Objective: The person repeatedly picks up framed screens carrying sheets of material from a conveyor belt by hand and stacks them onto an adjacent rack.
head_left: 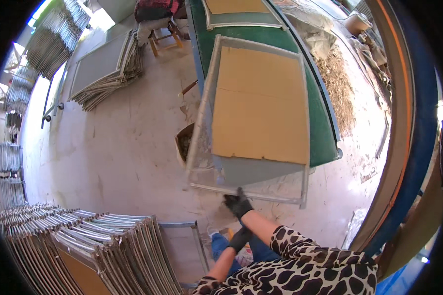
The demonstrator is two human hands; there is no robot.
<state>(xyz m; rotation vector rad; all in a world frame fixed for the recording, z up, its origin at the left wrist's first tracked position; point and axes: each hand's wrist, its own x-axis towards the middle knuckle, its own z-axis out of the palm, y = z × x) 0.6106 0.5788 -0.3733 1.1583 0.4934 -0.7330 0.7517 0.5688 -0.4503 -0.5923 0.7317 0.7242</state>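
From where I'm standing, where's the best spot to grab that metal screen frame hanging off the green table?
Probably the near rail of the metal screen frame, taken from your side. That end overhangs the green table with open air beneath, so fingers can wrap the thin bar. The right hand is already at that rail; the left hand could take it further left for balance. The brown board covers the middle.

Green table (pixel 325 132) carries metal frame (pixel 207 93) with brown cardboard sheet (pixel 261 108), frame overhanging near edge. Second frame (pixel 241 19) farther along. Concrete floor (pixel 113 147) holds stacked frames (pixel 108 73), stool (pixel 162 37).
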